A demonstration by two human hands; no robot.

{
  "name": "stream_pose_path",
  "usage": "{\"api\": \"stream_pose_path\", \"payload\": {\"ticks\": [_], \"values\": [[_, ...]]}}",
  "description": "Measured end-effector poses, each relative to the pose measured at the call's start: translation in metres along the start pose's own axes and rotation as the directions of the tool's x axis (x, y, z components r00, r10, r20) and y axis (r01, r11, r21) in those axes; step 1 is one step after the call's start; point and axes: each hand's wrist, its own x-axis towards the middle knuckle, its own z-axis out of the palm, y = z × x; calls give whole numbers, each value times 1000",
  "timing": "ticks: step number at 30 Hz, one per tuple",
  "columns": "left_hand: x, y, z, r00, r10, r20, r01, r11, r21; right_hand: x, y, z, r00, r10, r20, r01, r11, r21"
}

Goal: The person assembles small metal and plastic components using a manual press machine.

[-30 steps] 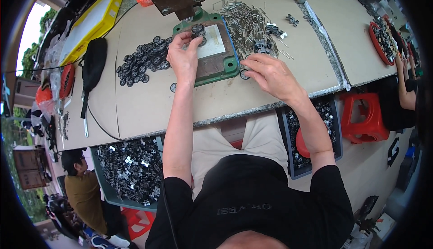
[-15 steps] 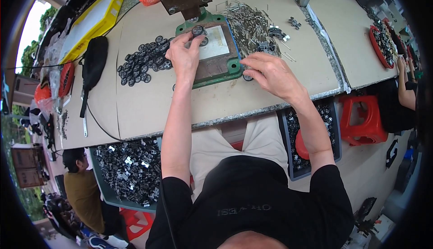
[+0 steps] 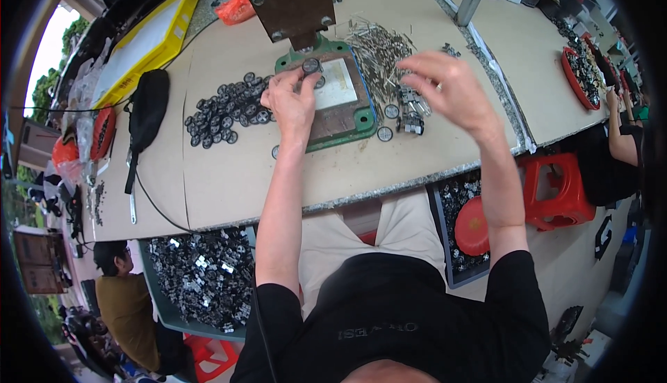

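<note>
My left hand (image 3: 290,104) is at the green-based press (image 3: 365,120), its fingers closed on a small black wheel (image 3: 310,65) below the press head. Another wheel lies close to the fingertips, over the white plate (image 3: 342,91). My right hand (image 3: 455,91) is raised to the right of the press, thumb and fingers slightly apart, and I see nothing between them. Under it lie small black parts with metal pins (image 3: 413,125), partly hidden by the hand. Two loose wheels sit beside them, one (image 3: 385,134) nearer the table edge. Thin metal pins (image 3: 375,46) are heaped behind.
A pile of black wheels (image 3: 222,112) lies left of the press. Below the table edge stand a green bin (image 3: 182,325) of small parts and a grey bin (image 3: 455,282). A red stool (image 3: 556,188) is at the right. Two other people sit nearby, left and right.
My right hand has lifted away from the press corner, up and to the right, uncovering wheels and black parts on the table. My left hand keeps its wheel at the press.
</note>
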Motion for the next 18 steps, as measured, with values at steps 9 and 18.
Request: {"api": "stream_pose_path", "payload": {"ticks": [9,18], "values": [[-18,0,-9,999,48,0,-48,996,76,169,-35,-116,859,74,-507,29,981,194],[-11,1,-1,996,87,-33,-85,995,44,296,-67,-168,940,250,-231,-72,810,583]]}}
